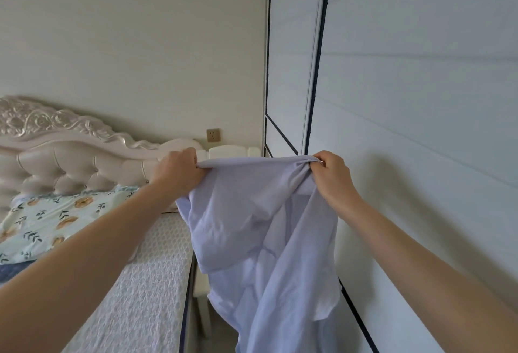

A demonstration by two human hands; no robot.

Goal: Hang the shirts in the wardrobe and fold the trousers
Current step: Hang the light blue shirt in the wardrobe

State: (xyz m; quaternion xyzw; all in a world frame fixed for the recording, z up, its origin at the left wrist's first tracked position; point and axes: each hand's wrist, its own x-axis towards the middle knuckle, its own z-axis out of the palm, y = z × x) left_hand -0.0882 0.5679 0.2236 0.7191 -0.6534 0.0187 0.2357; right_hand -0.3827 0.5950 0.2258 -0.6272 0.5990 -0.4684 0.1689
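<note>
From the head view, both arms reach forward and hold one lilac garment (260, 226) up in the air, in the middle of the scene. The left hand (176, 170) has its fingers curled tight around the left end of the top edge. The right hand (333, 178) pinches the right end, with the cloth bunched under its fingers. The top edge is stretched almost straight between the hands, and the rest hangs down freely. I think the person holds it like this to spread it out and see its shape; I cannot tell for sure whether it is a shirt or trousers. The wardrobe (420, 128) stands close on the right, with its white panels closed. The bed (157, 268) lies on the left, and its headboard (70, 156) is at the far wall.
</note>
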